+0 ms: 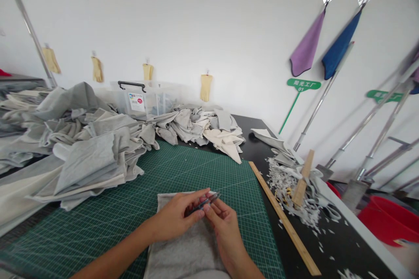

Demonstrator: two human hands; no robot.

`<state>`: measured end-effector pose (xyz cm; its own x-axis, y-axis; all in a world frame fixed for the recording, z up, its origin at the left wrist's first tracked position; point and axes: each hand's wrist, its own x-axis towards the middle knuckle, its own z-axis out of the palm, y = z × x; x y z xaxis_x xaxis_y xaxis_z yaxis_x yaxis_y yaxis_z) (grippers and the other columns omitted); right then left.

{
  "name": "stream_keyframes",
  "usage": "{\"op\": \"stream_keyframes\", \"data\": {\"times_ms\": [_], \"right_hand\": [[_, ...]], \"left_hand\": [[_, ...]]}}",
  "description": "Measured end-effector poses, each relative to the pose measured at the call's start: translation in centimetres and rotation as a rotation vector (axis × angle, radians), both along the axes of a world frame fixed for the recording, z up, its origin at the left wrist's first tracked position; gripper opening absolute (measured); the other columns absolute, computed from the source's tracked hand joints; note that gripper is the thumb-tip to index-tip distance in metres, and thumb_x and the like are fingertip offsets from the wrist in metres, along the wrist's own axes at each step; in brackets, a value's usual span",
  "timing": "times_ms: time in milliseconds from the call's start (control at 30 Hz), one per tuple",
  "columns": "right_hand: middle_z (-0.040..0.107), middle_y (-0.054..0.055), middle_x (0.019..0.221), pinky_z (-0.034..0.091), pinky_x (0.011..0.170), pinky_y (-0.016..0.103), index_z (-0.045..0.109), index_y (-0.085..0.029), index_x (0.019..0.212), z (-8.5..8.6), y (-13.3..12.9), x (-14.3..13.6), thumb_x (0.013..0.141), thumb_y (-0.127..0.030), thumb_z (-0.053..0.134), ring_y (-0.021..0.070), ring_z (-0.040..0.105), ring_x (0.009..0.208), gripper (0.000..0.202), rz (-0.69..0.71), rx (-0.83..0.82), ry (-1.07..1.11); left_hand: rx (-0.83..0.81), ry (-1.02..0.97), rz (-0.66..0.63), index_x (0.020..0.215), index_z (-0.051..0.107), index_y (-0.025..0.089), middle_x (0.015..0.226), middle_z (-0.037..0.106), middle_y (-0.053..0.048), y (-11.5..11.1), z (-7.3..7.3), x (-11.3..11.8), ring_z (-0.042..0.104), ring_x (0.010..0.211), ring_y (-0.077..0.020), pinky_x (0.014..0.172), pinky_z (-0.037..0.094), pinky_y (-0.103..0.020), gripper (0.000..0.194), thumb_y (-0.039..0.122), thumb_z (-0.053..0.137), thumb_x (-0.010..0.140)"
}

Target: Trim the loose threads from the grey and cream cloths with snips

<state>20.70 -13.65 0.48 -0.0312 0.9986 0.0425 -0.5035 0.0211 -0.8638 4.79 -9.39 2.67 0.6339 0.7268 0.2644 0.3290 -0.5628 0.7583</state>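
Observation:
A grey cloth piece (186, 253) with a pale edge lies on the green cutting mat (176, 165), under my hands. My left hand (176, 216) comes in from the left, its fingers closed round a small dark tool (204, 202) that looks like thread snips. My right hand (225, 222) meets it at the cloth's upper right corner. The right thumb and fingers are pinched together by the tool's tip, and what they hold between them is too small to make out.
Heaps of grey cloth (88, 157) cover the left side, with a clear plastic box (144, 100) behind. A wooden ruler (284, 222) lies along the mat's right edge. Beyond it are scraps (294, 187) and a wooden block (303, 178). A red bucket (389, 220) stands right.

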Motion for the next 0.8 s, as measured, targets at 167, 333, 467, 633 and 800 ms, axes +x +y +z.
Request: {"op": "stream_keyframes", "data": {"times_ms": [167, 333, 467, 633, 800], "right_hand": [[0.073, 0.010, 0.099, 0.047, 0.088, 0.033, 0.069, -0.017, 0.105, 0.2, -0.3, -0.1, 0.075, -0.025, 0.074, 0.0213, 0.067, 0.091, 0.031, 0.021, 0.015, 0.014], [0.073, 0.010, 0.099, 0.046, 0.091, 0.034, 0.070, -0.017, 0.104, 0.4, -0.3, -0.1, 0.074, -0.025, 0.074, 0.0211, 0.067, 0.092, 0.031, 0.038, 0.031, 0.030], [0.073, 0.010, 0.101, 0.044, 0.095, 0.038, 0.070, -0.018, 0.102, 0.3, -0.1, 0.0, 0.072, -0.024, 0.076, 0.0228, 0.066, 0.096, 0.031, 0.038, 0.041, 0.028], [0.072, 0.010, 0.101, 0.046, 0.094, 0.038, 0.071, -0.019, 0.102, 0.1, -0.1, 0.2, 0.069, -0.025, 0.078, 0.0238, 0.065, 0.098, 0.034, 0.013, 0.028, 0.018], [0.073, 0.009, 0.100, 0.047, 0.092, 0.037, 0.070, -0.021, 0.103, 0.0, -0.1, 0.3, 0.067, -0.024, 0.080, 0.0228, 0.067, 0.095, 0.038, 0.008, 0.017, 0.034]], "left_hand": [[-0.080, -0.050, 0.030, 0.136, 0.047, 0.026, 0.097, 0.070, -0.005, 0.1, -0.7, -0.2, 0.063, 0.079, -0.0170, 0.072, 0.052, -0.029, 0.053, 0.041, 0.058, 0.086], [-0.166, -0.119, 0.008, 0.135, 0.048, 0.026, 0.103, 0.069, -0.006, 0.1, -0.6, -0.3, 0.064, 0.080, -0.0166, 0.073, 0.053, -0.029, 0.053, 0.037, 0.061, 0.085], [-0.169, -0.146, 0.001, 0.132, 0.052, 0.023, 0.101, 0.071, -0.007, 0.1, 0.0, -0.2, 0.066, 0.079, -0.0176, 0.073, 0.054, -0.031, 0.053, 0.036, 0.063, 0.082], [-0.184, -0.185, -0.028, 0.131, 0.054, 0.021, 0.102, 0.072, -0.008, -0.2, 0.8, 0.1, 0.066, 0.072, -0.0164, 0.064, 0.055, -0.028, 0.049, 0.035, 0.061, 0.084], [-0.198, -0.195, -0.033, 0.131, 0.053, 0.023, 0.102, 0.073, -0.007, -0.4, 1.0, 0.1, 0.065, 0.062, -0.0129, 0.056, 0.054, -0.024, 0.048, 0.034, 0.061, 0.085]]}}
